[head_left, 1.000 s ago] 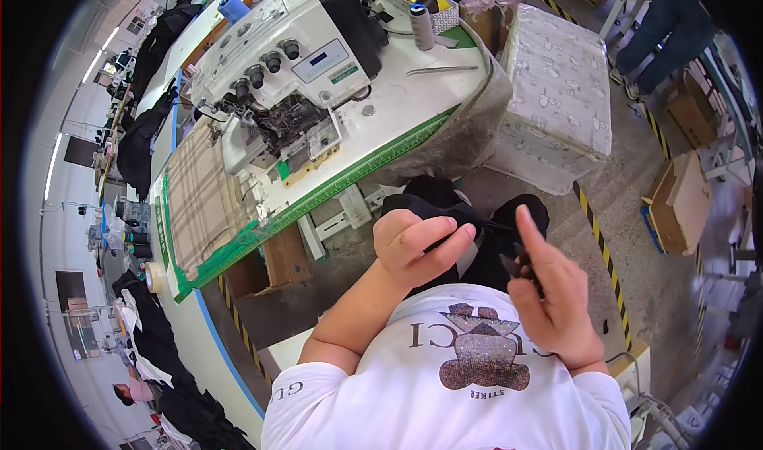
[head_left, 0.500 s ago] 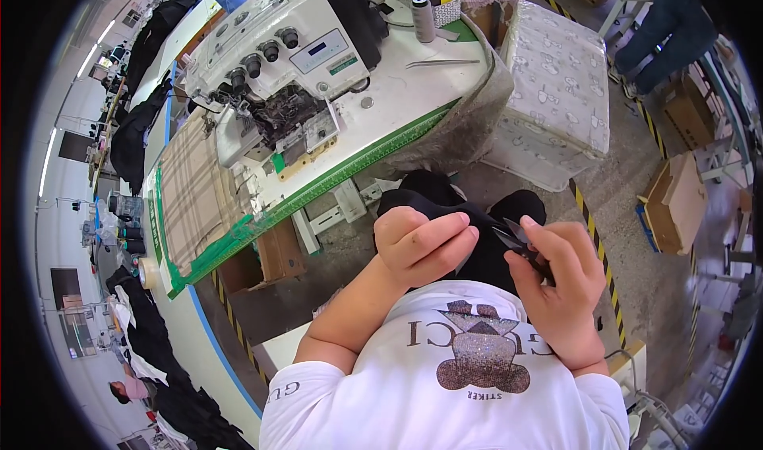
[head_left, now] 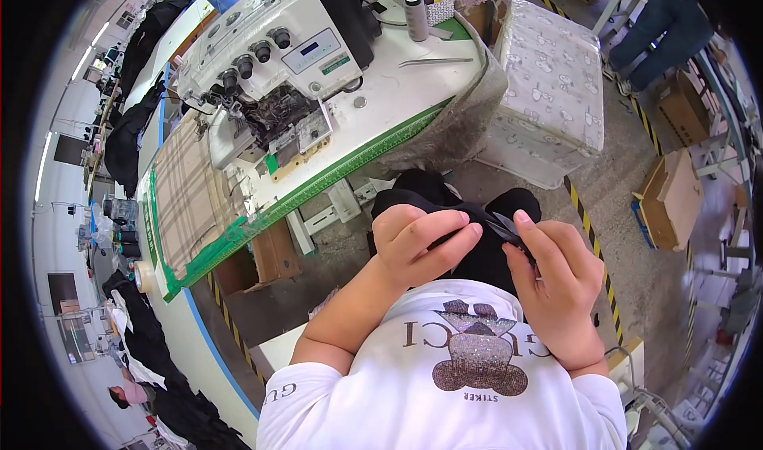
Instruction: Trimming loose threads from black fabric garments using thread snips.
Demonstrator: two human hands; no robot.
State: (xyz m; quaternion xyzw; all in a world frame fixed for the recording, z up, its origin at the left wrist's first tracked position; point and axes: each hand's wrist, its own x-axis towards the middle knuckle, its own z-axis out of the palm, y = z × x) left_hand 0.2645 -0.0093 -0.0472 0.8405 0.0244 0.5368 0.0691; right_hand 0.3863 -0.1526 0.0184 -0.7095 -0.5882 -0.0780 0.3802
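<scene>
My left hand is held over my lap in front of my white shirt, thumb and fingers closed in a pinch. What lies between its fingertips is too small and dark to make out. Just to the right, my right hand grips a pair of small dark thread snips between thumb and fingers. The blades point left, close to my left fingertips. Black cloth lies below both hands, over my legs; I cannot tell whether a separate piece is among it.
An overlock sewing machine stands on the white table ahead to the left. Tweezers and a grey thread cone are on the tabletop. A film-covered box stands beyond it, a cardboard box farther right, near another person's blue trousers.
The snips have shifted slightly left, toward my left fingertips. My left hand keeps its pinch in nearly the same place. The whole view has moved a little.
</scene>
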